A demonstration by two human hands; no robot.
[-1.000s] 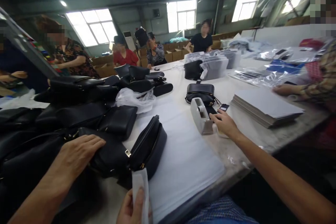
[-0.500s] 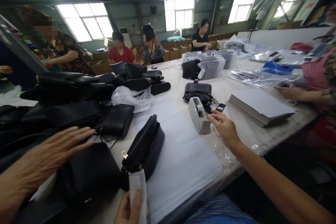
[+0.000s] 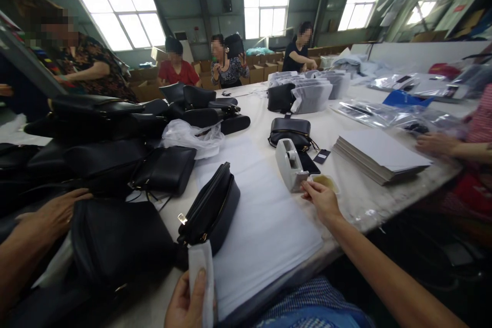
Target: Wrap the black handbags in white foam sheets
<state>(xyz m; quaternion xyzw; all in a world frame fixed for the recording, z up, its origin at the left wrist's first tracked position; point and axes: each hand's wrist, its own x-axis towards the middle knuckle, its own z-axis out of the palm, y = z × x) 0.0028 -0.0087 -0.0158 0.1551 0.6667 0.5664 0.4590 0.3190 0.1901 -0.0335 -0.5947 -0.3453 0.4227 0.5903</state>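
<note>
My left hand point(image 3: 188, 294) pinches a folded white strip point(image 3: 202, 271) at the bottom centre, just below an upright black bag point(image 3: 211, 205) with a gold zip pull. White sheets point(image 3: 261, 215) lie flat beneath and to the right of that bag. At the front of a grey tape dispenser point(image 3: 289, 165), my right hand point(image 3: 321, 197) has its fingertips pinched together; whatever is between them is too small to make out. Behind the dispenser are a small black bag point(image 3: 290, 132) and a dark tag point(image 3: 322, 156).
Black bags point(image 3: 103, 164) are heaped on the left, where another person's hand point(image 3: 49, 220) touches them. A stack of grey boards point(image 3: 380, 156) stands right, near another person's hand point(image 3: 438, 144). Wrapped bags point(image 3: 311, 93) stand farther back. Several people work around the table.
My right hand has moved slightly down at the dispenser, and a yellowish roll now shows beside it. The other person's hand on the left has drawn back left. My left hand still holds the strip.
</note>
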